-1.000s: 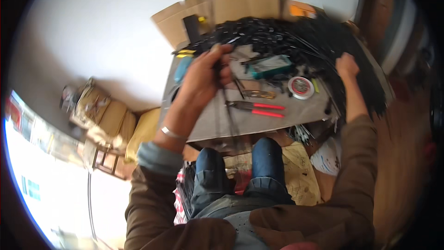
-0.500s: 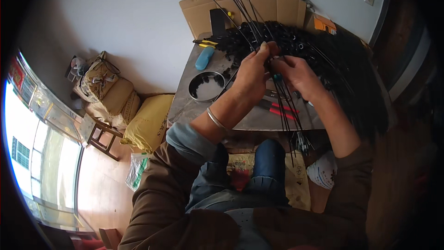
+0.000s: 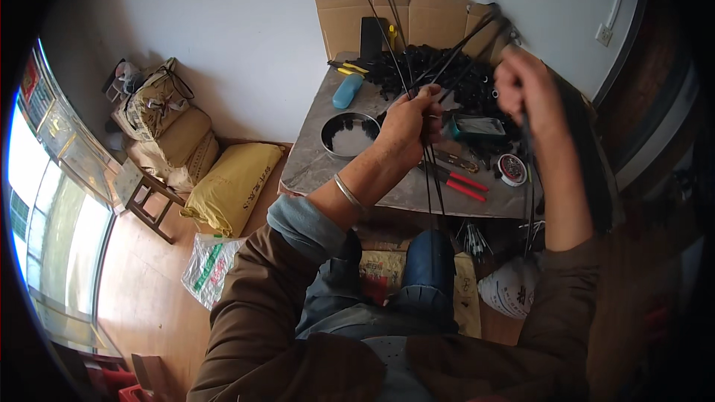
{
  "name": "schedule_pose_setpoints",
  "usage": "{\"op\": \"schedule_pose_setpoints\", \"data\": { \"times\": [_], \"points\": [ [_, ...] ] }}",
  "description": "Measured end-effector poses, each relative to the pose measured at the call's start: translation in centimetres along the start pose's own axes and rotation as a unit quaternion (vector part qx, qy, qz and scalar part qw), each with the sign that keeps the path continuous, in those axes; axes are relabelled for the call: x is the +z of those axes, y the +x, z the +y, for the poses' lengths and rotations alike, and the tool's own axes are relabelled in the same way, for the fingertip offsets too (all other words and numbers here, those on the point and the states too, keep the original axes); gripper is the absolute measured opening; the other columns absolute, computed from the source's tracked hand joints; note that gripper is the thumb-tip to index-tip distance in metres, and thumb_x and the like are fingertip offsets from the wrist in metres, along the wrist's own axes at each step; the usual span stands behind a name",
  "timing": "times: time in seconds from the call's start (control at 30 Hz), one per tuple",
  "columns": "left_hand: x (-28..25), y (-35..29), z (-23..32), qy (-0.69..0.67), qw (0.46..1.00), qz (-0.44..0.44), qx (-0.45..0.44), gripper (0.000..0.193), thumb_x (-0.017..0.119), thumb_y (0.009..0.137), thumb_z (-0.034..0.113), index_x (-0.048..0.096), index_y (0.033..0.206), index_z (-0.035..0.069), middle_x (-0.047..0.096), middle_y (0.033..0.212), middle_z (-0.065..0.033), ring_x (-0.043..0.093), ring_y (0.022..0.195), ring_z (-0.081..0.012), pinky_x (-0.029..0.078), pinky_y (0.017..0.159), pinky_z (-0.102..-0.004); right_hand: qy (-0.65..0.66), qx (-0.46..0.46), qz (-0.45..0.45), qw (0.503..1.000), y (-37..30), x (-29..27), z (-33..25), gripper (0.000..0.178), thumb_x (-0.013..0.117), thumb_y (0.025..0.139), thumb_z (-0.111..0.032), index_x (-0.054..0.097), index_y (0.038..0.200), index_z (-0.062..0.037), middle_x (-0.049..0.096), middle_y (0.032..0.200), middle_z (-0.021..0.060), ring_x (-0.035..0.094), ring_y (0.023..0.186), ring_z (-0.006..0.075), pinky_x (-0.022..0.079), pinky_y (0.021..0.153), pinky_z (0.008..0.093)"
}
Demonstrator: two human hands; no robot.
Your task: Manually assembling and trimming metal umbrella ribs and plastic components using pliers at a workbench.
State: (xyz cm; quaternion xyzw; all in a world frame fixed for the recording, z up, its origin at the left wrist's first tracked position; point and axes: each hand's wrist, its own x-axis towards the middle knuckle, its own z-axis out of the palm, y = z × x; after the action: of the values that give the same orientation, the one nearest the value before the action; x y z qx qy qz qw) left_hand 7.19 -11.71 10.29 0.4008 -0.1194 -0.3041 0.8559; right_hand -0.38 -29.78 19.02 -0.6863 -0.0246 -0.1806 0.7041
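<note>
Several thin black rods pass through my left hand, which is closed round them above the table's front part. They stick up past the fingers and hang below, over my knee. My right hand, blurred by motion, is raised over the table's right side with its fingers curled. More thin black rods run down from it past the table edge. Between the hands lies a green-rimmed tray. Near my left hand are red-handled pliers and a round tin of small metal parts.
A heap of black parts covers the back of the grey table, before folded cardboard. A metal bowl, a blue case and yellow-handled pliers sit at its left. Sacks and a stool stand left.
My right hand has moved away from my left hand, up and to the right, with rods in it. The tray and tin are now uncovered. My view has shifted slightly.
</note>
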Motion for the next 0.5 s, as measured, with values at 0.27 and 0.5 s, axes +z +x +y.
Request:
{"op": "schedule_pose_setpoints", "data": {
  "times": [0.27, 0.5],
  "points": [
    [1.6, -0.6, 1.4, -0.019, 0.999, -0.028, 0.028, 0.031, 0.049, 0.098, 0.037, 0.056, 0.108, 0.009, 0.047, 0.063, 0.0016, 0.046, 0.055, -0.0133, 0.038, 0.050, -0.0286, -0.072, 0.015, 0.048, 0.996, 2.6, -3.2, -2.4, 0.024, 0.061, 0.090, -0.027, 0.051, 0.085, -0.0052, 0.053, 0.071, 0.0026, 0.041, 0.049, 0.0055, 0.031, 0.037, 0.0200],
    [3.0, 0.2, 0.8, 0.019, 0.997, -0.081, 0.005, 0.041, 0.046, 0.098, 0.039, 0.056, 0.103, -0.001, 0.060, 0.085, -0.0101, 0.060, 0.073, -0.0224, 0.049, 0.067, -0.0359, -0.199, 0.134, -0.137, 0.961, -2.9, 4.6, 1.3, 0.022, 0.053, 0.095, -0.022, 0.055, 0.087, -0.0022, 0.055, 0.064, 0.0031, 0.051, 0.045, 0.0087, 0.041, 0.036, 0.0231]
  ]
}}
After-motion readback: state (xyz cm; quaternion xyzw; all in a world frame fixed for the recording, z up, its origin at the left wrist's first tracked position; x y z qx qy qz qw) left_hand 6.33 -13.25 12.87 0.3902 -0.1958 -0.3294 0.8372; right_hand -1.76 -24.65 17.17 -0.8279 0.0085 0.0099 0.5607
